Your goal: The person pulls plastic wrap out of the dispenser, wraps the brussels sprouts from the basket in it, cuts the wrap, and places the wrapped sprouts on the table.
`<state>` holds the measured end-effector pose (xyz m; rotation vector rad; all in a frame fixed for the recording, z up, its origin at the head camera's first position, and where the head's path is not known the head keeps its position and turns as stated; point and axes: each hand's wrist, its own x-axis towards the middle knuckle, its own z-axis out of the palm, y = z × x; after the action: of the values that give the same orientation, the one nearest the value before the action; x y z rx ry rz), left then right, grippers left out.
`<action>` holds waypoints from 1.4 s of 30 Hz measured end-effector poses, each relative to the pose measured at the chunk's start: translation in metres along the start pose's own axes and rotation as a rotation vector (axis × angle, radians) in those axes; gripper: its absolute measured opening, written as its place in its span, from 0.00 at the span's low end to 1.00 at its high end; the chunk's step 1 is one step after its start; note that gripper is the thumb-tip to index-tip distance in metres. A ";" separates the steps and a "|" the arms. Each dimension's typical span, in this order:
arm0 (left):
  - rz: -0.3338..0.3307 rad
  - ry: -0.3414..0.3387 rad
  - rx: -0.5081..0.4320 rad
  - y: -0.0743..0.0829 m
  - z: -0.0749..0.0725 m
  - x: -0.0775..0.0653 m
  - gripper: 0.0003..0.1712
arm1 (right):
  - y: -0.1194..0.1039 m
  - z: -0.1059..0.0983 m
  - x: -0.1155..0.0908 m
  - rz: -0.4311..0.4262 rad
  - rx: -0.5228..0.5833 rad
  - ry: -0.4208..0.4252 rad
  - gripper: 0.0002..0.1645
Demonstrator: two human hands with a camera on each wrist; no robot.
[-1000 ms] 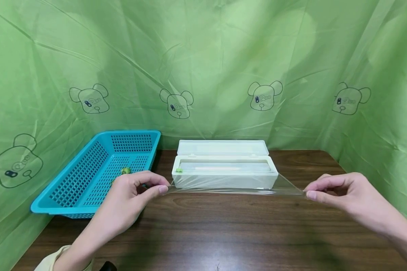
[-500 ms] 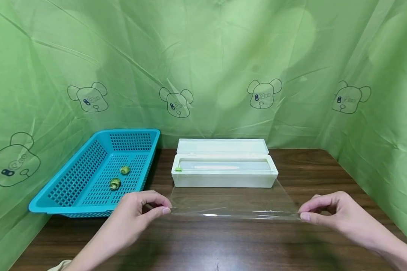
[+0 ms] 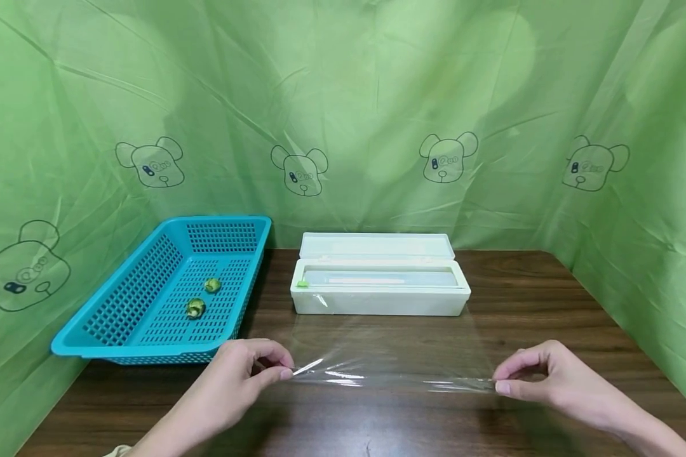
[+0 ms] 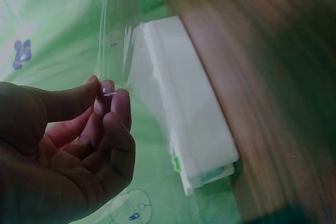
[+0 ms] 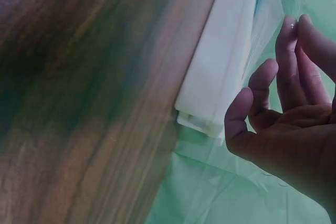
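A sheet of clear plastic wrap [image 3: 385, 355] stretches from the white wrap dispenser box [image 3: 380, 301] toward the person. My left hand [image 3: 246, 374] pinches its near left corner between thumb and fingers. At the near right corner my right hand [image 3: 549, 381] pinches the wrap the same way. The dispenser's lid [image 3: 377, 244] stands raised at the back, and a small green slide cutter [image 3: 302, 284] sits at the left end of its front edge. In the left wrist view, the wrap runs taut from the pinching fingertips [image 4: 107, 88] across to the far hand.
A blue plastic basket [image 3: 143, 350] stands on the left of the dark wooden table [image 3: 343, 425], with two small round green-and-brown objects, one nearer [image 3: 195, 308] and one farther [image 3: 212, 285], inside. Green cloth [image 3: 366, 95] printed with bear faces encloses the back and sides.
Both hands have moved toward the person and lower, drawing more wrap out of the box. They are slightly closer together. The objects in the basket, partly hidden by the left hand before, now show fully.
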<state>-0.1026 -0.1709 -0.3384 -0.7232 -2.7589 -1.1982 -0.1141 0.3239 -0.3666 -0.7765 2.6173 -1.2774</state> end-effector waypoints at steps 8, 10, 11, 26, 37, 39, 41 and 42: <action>0.022 -0.089 0.021 -0.013 0.016 -0.001 0.08 | 0.011 0.010 0.003 -0.029 0.038 -0.028 0.08; 0.015 -0.118 0.027 -0.017 0.020 -0.001 0.09 | 0.013 0.013 0.005 -0.037 0.027 -0.030 0.08; 0.014 -0.130 0.031 -0.019 0.022 -0.001 0.10 | 0.014 0.014 0.006 -0.040 0.022 -0.030 0.08; 0.014 -0.166 0.209 -0.028 0.031 -0.002 0.14 | 0.024 0.032 0.009 -0.136 -0.083 -0.046 0.11; 0.083 -0.202 0.275 -0.031 0.035 -0.002 0.12 | 0.023 0.038 0.011 -0.120 -0.086 -0.096 0.12; 0.085 -0.201 0.275 -0.032 0.036 -0.002 0.10 | 0.024 0.038 0.011 -0.124 -0.068 -0.110 0.13; 0.079 -0.198 0.278 -0.033 0.036 -0.002 0.09 | 0.024 0.039 0.012 -0.121 -0.055 -0.122 0.13; 0.075 -0.197 0.280 -0.033 0.036 -0.001 0.08 | 0.024 0.039 0.012 -0.114 -0.053 -0.126 0.13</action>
<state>-0.1107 -0.1654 -0.3866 -0.9459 -2.9386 -0.7406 -0.1208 0.3026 -0.4082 -0.9943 2.5485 -1.1496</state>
